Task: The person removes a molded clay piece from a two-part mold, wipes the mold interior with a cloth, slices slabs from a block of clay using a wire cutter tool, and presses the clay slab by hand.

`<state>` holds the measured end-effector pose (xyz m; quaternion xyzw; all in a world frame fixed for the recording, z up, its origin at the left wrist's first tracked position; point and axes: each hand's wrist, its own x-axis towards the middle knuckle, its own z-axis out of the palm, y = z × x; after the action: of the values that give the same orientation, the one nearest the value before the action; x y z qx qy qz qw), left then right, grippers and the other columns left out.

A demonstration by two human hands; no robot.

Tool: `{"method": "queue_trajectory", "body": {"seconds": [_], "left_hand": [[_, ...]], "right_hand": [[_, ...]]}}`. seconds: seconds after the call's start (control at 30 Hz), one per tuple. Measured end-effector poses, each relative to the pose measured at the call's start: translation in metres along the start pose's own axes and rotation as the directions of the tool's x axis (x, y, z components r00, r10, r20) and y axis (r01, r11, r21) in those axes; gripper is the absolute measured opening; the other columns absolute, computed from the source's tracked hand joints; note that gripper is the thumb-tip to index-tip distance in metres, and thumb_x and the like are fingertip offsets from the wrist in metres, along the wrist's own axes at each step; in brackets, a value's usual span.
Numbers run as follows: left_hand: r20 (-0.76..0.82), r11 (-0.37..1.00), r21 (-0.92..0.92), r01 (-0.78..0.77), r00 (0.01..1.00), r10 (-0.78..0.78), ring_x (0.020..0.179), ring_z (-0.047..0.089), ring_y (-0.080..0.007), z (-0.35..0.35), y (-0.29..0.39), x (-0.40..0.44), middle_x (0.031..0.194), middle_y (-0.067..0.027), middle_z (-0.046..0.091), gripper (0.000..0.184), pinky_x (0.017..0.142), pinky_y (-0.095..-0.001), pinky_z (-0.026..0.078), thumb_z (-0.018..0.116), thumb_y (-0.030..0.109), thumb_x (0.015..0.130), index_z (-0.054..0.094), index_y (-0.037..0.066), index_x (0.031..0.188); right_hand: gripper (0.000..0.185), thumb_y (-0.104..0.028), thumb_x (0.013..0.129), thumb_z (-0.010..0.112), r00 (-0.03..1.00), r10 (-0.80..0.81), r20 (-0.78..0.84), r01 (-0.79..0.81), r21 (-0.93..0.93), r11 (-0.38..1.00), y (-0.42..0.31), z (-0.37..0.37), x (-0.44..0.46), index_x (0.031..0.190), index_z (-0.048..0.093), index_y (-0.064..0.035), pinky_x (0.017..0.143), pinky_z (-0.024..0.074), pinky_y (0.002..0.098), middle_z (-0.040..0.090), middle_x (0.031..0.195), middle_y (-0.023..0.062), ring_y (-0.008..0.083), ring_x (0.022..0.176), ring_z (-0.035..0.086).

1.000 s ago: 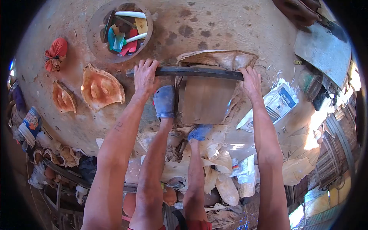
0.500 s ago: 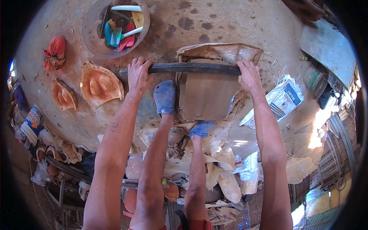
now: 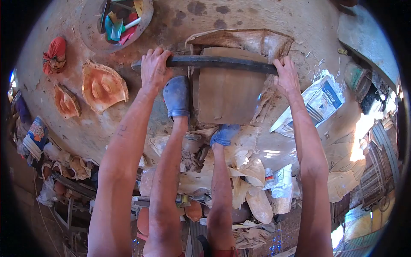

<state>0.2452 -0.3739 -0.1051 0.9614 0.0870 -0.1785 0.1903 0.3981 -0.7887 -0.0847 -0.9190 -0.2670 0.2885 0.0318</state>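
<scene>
My left hand (image 3: 155, 70) is closed around the left part of a long, dark, slightly curved bar (image 3: 218, 62). At the bar's right end, my right hand (image 3: 286, 77) grips it with bent fingers. The bar crosses the far part of a flat brown clay-like slab (image 3: 229, 92); whether it presses on the slab I cannot tell. Under the slab's far side lies a brown sack cloth (image 3: 244, 38). My left foot, in a grey-blue clog (image 3: 176, 96), stands left of the slab, and my other foot, in a blue clog (image 3: 225, 134), is at its near edge.
Two orange-stained moulds (image 3: 104, 87) and a red cloth bundle (image 3: 55, 55) lie on the left. Beyond them stands a round basin (image 3: 87, 32) with coloured plastic scraps. A white printed sack (image 3: 314, 103) lies right of the slab. Bags and pots crowd the floor behind my feet.
The view has shifted, so the floor things sit higher in it. The bar lies slightly nearer to me over the slab. Both hands keep their hold on it.
</scene>
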Motion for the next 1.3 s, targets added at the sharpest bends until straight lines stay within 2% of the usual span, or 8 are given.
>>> {"method": "queue_trajectory", "body": {"seconds": [0.2,0.27,0.37,0.6,0.77,0.97,1.07,1.3], "left_hand": [[0.034,0.999,0.028,0.019,0.999,-0.02,0.106,0.062,-0.0314,0.007,0.0,0.0,0.104,-0.0072,0.067,0.042,0.09,-0.0451,0.048,0.073,0.006,0.065,0.072,0.015,0.106],[0.018,0.999,0.045,0.019,1.0,-0.02,0.108,0.063,-0.0315,0.009,0.001,-0.004,0.105,-0.0073,0.068,0.042,0.091,-0.0452,0.048,0.073,0.007,0.065,0.072,0.015,0.106],[0.034,0.997,0.045,0.057,0.998,-0.058,0.109,0.063,-0.0312,0.02,-0.001,-0.008,0.105,-0.0073,0.068,0.041,0.092,-0.0458,0.049,0.074,0.008,0.066,0.072,0.016,0.106],[0.039,0.997,0.019,0.069,0.997,-0.07,0.11,0.064,-0.0315,0.03,0.009,-0.036,0.104,-0.0067,0.069,0.041,0.092,-0.0473,0.049,0.074,0.009,0.067,0.072,0.016,0.107],[0.056,0.996,0.018,0.092,0.994,-0.092,0.108,0.064,-0.0316,0.038,0.013,-0.048,0.104,-0.0063,0.069,0.04,0.09,-0.0477,0.049,0.073,0.009,0.067,0.072,0.016,0.106],[0.052,0.996,0.024,0.085,0.995,-0.086,0.108,0.064,-0.0315,0.047,0.022,-0.072,0.105,-0.006,0.068,0.039,0.091,-0.0472,0.049,0.074,0.009,0.067,0.071,0.016,0.105],[-0.013,0.999,-0.027,0.029,0.999,-0.03,0.1,0.065,-0.0363,0.051,0.028,-0.091,0.097,-0.01,0.067,0.038,0.083,-0.0498,0.051,0.067,0.007,0.063,0.07,0.013,0.1],[0.138,0.996,0.005,0.092,0.986,-0.091,0.106,0.064,-0.0311,0.065,0.043,-0.118,0.102,-0.0062,0.068,0.038,0.091,-0.0454,0.05,0.074,0.008,0.065,0.072,0.016,0.102]], "right_hand": [[0.039,-0.001,0.07,0.072,1.0,-0.015,-0.002,0.015,-0.142,0.99,0.005,0.013,0.009,0.107,0.062,-0.0093,0.091,0.0506,0.0508,0.056,0.103,0.0156,0.0387,0.104,0.059],[0.031,-0.011,0.074,0.077,0.998,0.018,0.062,-0.007,-0.171,0.985,-0.001,0.009,0.008,0.103,0.064,-0.0078,0.092,0.0537,0.0483,0.061,0.105,0.0146,0.0367,0.108,0.062],[0.032,-0.014,0.075,0.079,0.995,0.023,0.102,-0.006,-0.166,0.986,-0.001,0.008,0.005,0.102,0.064,-0.0075,0.092,0.0539,0.0486,0.062,0.104,0.0142,0.0363,0.108,0.063],[0.033,-0.015,0.077,0.078,0.988,-0.028,0.15,0.056,-0.187,0.981,0.007,0.017,-0.01,0.107,0.066,-0.0084,0.093,0.0543,0.05,0.063,0.107,0.0146,0.0366,0.109,0.063],[0.032,-0.014,0.079,0.075,0.977,0.054,0.206,-0.016,-0.178,0.984,-0.001,0.018,-0.025,0.11,0.068,-0.0097,0.094,0.0542,0.0505,0.064,0.11,0.0145,0.0372,0.113,0.063],[0.032,-0.013,0.079,0.073,0.976,0.02,0.218,0.006,-0.116,0.993,0.003,0.03,-0.05,0.11,0.069,-0.0098,0.093,0.0545,0.0509,0.065,0.112,0.015,0.0382,0.112,0.064],[0.031,-0.013,0.078,0.074,0.962,0.071,0.264,-0.035,-0.136,0.99,0.007,0.045,-0.06,0.109,0.069,-0.0095,0.093,0.0547,0.0509,0.066,0.113,0.0153,0.0391,0.112,0.064],[0.029,-0.012,0.078,0.074,0.937,0.095,0.336,-0.058,-0.12,0.991,0.008,0.065,-0.106,0.106,0.07,-0.0098,0.093,0.0549,0.0516,0.066,0.112,0.016,0.0397,0.111,0.065]]}}
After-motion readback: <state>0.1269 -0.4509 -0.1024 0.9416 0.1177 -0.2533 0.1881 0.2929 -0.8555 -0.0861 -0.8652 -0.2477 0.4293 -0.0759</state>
